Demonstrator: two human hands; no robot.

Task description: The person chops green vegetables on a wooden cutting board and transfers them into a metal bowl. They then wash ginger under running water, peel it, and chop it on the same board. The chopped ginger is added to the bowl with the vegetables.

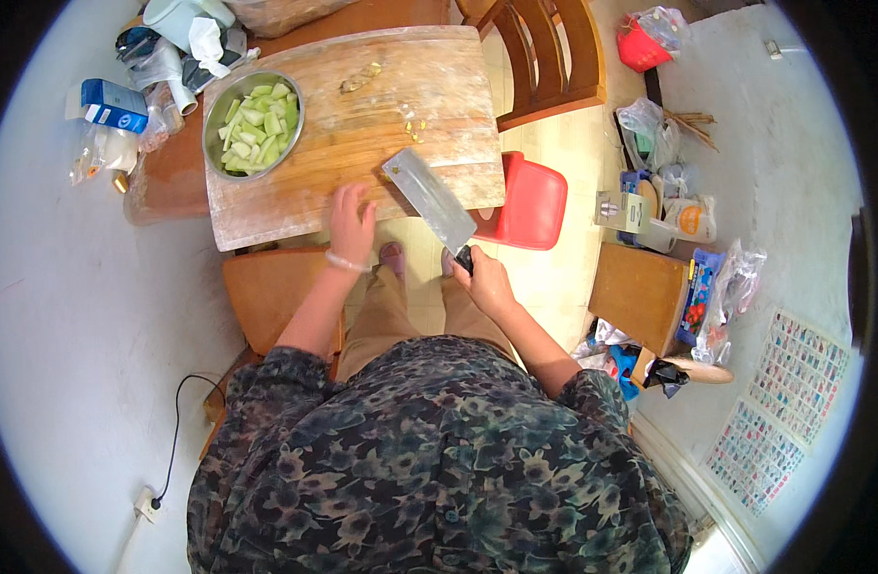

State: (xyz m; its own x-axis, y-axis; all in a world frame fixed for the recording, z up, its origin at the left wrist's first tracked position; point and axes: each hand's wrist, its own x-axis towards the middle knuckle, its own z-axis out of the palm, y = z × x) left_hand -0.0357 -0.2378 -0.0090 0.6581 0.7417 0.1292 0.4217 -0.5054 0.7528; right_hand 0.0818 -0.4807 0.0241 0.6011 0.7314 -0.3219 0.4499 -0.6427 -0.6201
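My right hand [484, 278] grips the black handle of a cleaver [433, 203], whose broad metal blade reaches over the front edge of a large wooden cutting board [324, 154]. A small yellowish piece clings to the blade near its far corner. My left hand [352, 219], slightly blurred, is at the board's front edge with fingers apart and nothing in it. A metal bowl [301, 133] of cut pale green vegetable chunks [256, 133] stands at the board's left. Toward the far side lies a knobbly root, perhaps ginger [360, 78], and small yellow bits [414, 130] lie nearer the cleaver.
Beneath the board is a brown table [166, 179]. Bags, a blue box [114, 105] and a pale plastic jug [184, 20] crowd its left end. A red plastic stool [539, 204] and a wooden chair [550, 61] stand at the right. Another wooden chair [281, 294] is by my left arm.
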